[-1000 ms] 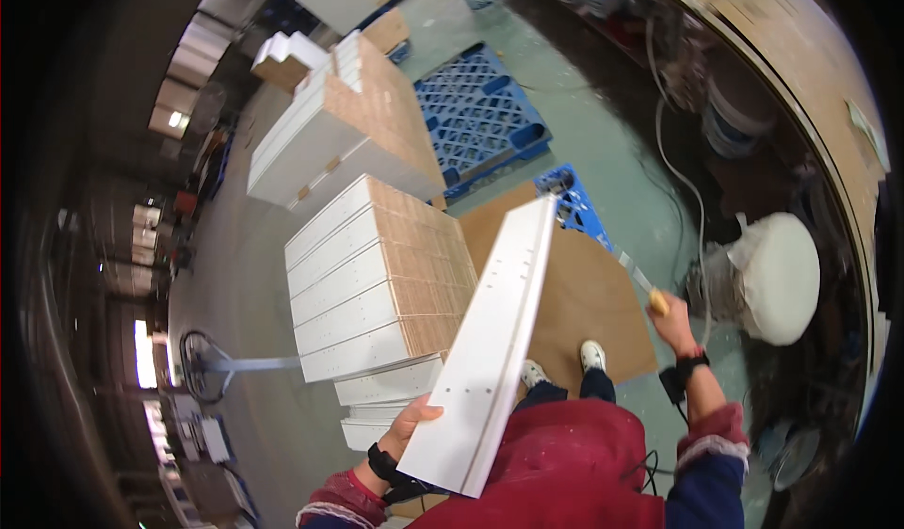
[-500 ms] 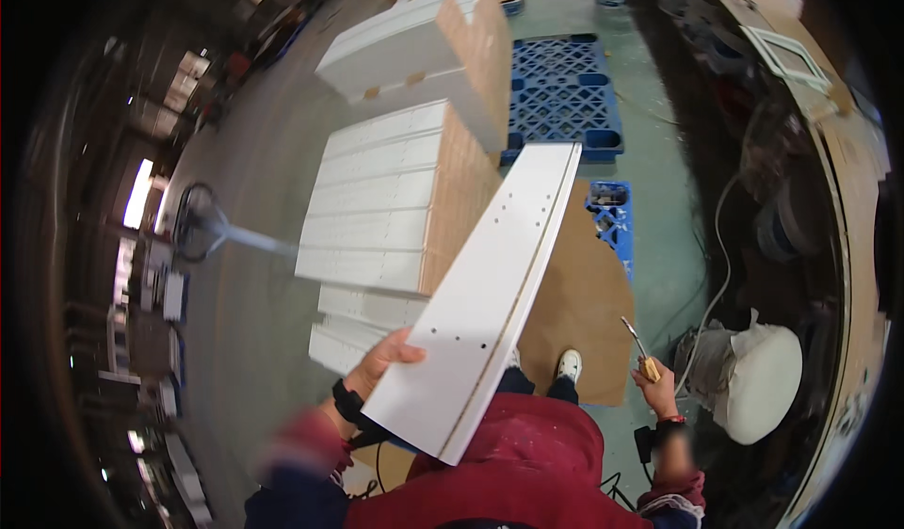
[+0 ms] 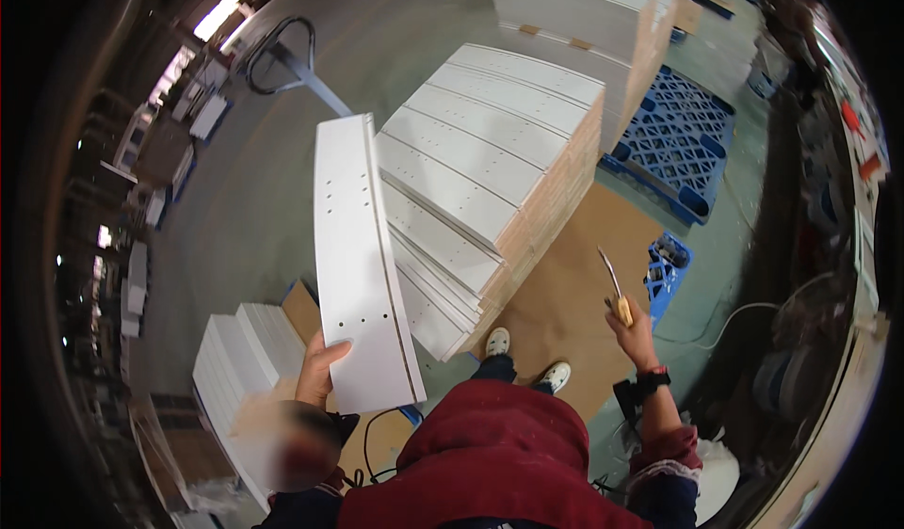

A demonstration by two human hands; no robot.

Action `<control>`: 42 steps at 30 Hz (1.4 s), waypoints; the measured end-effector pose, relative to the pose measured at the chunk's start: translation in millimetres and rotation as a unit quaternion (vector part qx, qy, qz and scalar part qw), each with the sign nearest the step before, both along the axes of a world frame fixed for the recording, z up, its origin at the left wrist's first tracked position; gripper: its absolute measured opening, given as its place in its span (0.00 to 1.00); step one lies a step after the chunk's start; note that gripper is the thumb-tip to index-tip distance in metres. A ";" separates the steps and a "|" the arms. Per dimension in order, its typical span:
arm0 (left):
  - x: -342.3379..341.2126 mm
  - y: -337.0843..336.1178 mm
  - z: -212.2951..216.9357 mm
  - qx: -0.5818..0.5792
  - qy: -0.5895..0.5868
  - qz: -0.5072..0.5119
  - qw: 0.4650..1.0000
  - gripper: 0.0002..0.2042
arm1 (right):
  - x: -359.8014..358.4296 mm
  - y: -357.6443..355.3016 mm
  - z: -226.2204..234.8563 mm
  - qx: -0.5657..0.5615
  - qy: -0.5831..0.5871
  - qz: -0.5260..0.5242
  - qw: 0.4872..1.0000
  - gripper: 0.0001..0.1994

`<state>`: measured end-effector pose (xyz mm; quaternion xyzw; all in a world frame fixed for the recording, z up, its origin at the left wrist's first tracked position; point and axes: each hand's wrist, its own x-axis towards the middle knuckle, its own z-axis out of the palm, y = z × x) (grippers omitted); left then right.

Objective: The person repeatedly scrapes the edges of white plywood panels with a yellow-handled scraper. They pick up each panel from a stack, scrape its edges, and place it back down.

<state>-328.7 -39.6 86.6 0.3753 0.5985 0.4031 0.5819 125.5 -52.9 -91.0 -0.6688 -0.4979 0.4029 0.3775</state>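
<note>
My left hand [image 3: 320,369] grips the lower left edge of a long white board [image 3: 363,256], with the thumb on its face. Small round holes dot the board, and a narrow brownish groove runs along its right side. My right hand [image 3: 635,333] is closed around the yellowish handle of a slim hand tool [image 3: 612,276]. Its thin metal shaft points up and away; I cannot make out the tip's exact form. The tool is well apart from the board. Beyond the board stands a stack of similar white boards [image 3: 471,124], the lower ones fanned out.
Another white stack [image 3: 574,21] stands farther off, beside a blue plastic pallet [image 3: 680,129]. Brown cardboard [image 3: 589,247] covers the floor ahead of my feet. More white boards [image 3: 226,360] lie at left. A pallet jack handle [image 3: 306,77] rises at the far left. A workbench edge runs along the right.
My view has turned left. The held board has swung left, away from over the cardboard, now more upright in view. Both hands keep their holds; another board pile has come into sight at left.
</note>
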 end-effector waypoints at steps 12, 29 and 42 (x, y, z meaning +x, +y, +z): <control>-48.2 8.0 -150.2 -0.043 -0.134 0.191 0.971 0.27 | -110.8 323.6 -25.6 0.168 -0.284 0.090 0.940 0.29; -45.6 -6.8 -339.5 -0.224 -0.161 0.215 0.937 0.20 | -253.3 472.1 -92.4 0.033 -0.602 0.213 0.769 0.25; -25.8 4.6 -360.9 -0.263 0.331 0.165 0.891 0.22 | -223.3 436.6 -112.9 0.118 -0.556 0.191 0.800 0.27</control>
